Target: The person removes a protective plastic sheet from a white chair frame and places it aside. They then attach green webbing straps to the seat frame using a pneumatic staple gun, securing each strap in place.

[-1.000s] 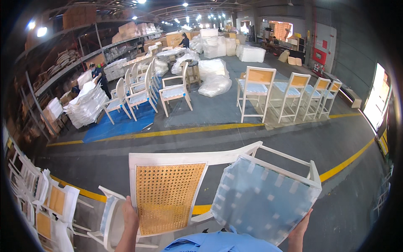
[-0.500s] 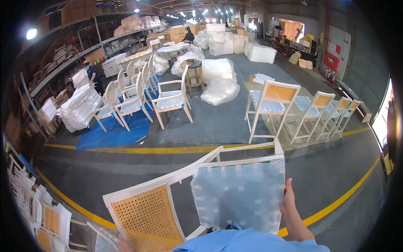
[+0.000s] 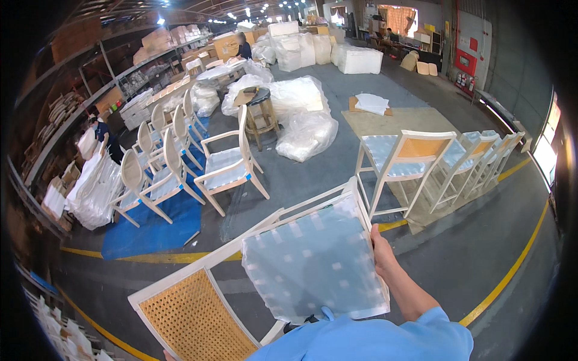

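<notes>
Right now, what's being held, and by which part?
A white chair with cane back and plastic-wrapped seat. The right hand grips the seat's right edge; the left hand's hold is hidden.

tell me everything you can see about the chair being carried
The chair is cream-white framed, with a woven tan cane back panel and a seat wrapped in translucent plastic film. It is held off the floor, tilted on its side close to the person's chest, the back at lower left and the seat facing up toward the camera. The right hand grips the seat's right edge. The left hand is hidden below the picture's edge. Its legs are mostly out of sight.
</notes>
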Motion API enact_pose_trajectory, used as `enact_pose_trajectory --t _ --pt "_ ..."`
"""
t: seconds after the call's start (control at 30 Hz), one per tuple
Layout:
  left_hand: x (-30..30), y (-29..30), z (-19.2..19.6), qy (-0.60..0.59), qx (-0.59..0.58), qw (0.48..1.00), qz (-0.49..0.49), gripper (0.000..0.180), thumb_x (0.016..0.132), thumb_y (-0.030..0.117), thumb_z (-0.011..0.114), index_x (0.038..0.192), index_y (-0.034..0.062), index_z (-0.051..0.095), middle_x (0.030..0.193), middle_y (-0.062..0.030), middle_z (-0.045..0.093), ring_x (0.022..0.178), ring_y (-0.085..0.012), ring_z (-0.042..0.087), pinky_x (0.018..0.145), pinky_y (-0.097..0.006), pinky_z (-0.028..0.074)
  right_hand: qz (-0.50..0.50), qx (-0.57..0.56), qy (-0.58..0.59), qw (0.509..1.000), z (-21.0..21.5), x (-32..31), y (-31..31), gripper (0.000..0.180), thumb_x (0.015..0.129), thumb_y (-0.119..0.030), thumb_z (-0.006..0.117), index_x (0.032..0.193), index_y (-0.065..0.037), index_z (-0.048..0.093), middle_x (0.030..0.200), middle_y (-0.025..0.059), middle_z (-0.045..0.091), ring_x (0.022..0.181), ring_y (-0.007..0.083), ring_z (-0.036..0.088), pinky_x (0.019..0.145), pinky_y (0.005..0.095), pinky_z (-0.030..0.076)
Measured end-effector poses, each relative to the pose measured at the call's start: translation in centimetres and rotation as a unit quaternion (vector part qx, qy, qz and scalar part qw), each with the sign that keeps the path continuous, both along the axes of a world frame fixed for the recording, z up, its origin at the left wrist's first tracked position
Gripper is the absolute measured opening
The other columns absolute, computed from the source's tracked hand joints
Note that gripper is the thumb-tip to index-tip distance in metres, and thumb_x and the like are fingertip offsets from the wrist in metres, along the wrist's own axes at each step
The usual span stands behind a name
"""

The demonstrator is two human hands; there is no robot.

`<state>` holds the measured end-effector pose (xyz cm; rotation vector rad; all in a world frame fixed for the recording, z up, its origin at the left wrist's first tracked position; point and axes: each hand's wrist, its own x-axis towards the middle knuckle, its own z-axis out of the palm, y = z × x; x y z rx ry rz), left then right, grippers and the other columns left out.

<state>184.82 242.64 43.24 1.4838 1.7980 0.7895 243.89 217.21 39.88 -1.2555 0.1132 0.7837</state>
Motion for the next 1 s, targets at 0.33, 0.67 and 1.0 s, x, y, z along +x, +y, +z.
enact_pose_trajectory --t 0.33,0.67,1.0 --pt "23.9 7.4 -5.1 -0.123 -0.032 0.975 0.18 0.06 0.111 0.047 0.036 0.141 -0.0006 0.058 0.131 -0.0191 0.066 0.118 -0.0323 0.061 0.1 -0.044 0.051 0.138 -0.092 -0.012 0.986 -8.5 27.4 20.5 0.08 0.105 -0.067 0.041 0.144 0.001 0.058 0.145 0.0198 0.059 0.132 0.0298 0.055 0.109 0.0427 0.043" --pt "57.5 20.9 -7.4 -0.34 -0.175 0.918 0.109 0.066 0.112 0.049 0.042 0.145 -0.0068 0.049 0.135 -0.0201 0.064 0.118 -0.0337 0.066 0.099 -0.045 0.054 0.273 -0.274 -0.23 0.893 -14.6 60.0 46.4 0.086 0.105 -0.071 0.029 0.136 0.002 0.065 0.141 0.0287 0.061 0.138 0.039 0.054 0.111 0.0476 0.041" --pt "74.7 24.7 -7.1 -0.329 -0.221 0.916 0.06 0.066 0.112 0.046 0.044 0.147 -0.0102 0.042 0.139 -0.0224 0.06 0.122 -0.0316 0.064 0.1 -0.044 0.055 0.138 -0.265 -0.415 0.859 -18.3 66.0 49.4 0.053 0.104 -0.053 0.046 0.115 -0.009 0.075 0.116 0.0198 0.073 0.115 0.0434 0.065 0.1 0.0505 0.049"
